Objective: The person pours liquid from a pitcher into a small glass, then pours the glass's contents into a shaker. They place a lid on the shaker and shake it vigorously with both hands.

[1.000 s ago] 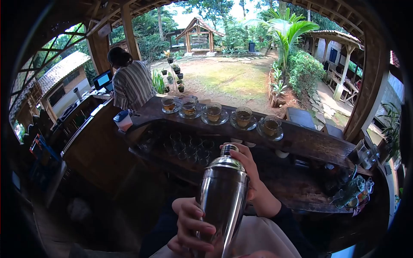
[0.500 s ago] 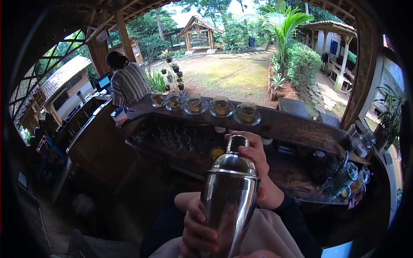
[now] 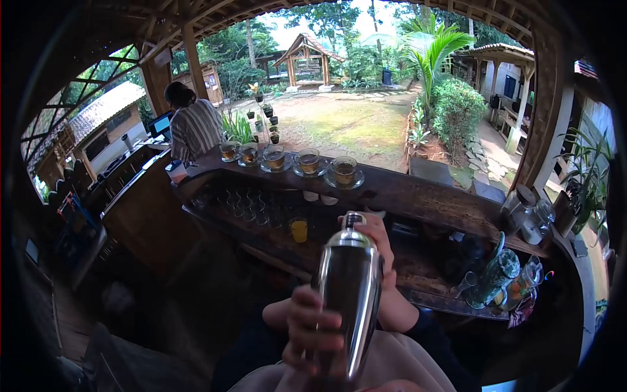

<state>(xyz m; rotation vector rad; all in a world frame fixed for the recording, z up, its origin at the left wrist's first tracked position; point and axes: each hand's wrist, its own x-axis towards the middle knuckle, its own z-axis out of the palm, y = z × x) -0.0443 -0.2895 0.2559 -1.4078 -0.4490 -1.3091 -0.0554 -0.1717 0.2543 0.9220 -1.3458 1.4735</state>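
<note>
A shiny metal shaker (image 3: 349,281) is held in front of my body, its capped end pointing away toward the counter. My left hand (image 3: 310,333) wraps round the lower part of its body from the left, slightly blurred. Over the cap and shoulder lies my right hand (image 3: 375,242), its fingers closed round the top. Beyond the shaker, a glass of orange-yellow liquid (image 3: 298,230) stands on the lower counter. Glass cups of amber drink, one at the right end (image 3: 344,171), line the raised ledge on saucers.
Several empty glasses (image 3: 248,208) stand on the lower counter at left. Lidded jars (image 3: 522,212) and a patterned green pitcher (image 3: 499,277) are at right. A person in a striped shirt (image 3: 196,127) stands beyond the counter's left end, near a screen (image 3: 160,124).
The shaker and both hands have shifted, with the cap now slightly lower in view. The view has turned a little, and the glass of orange-yellow liquid shows more fully.
</note>
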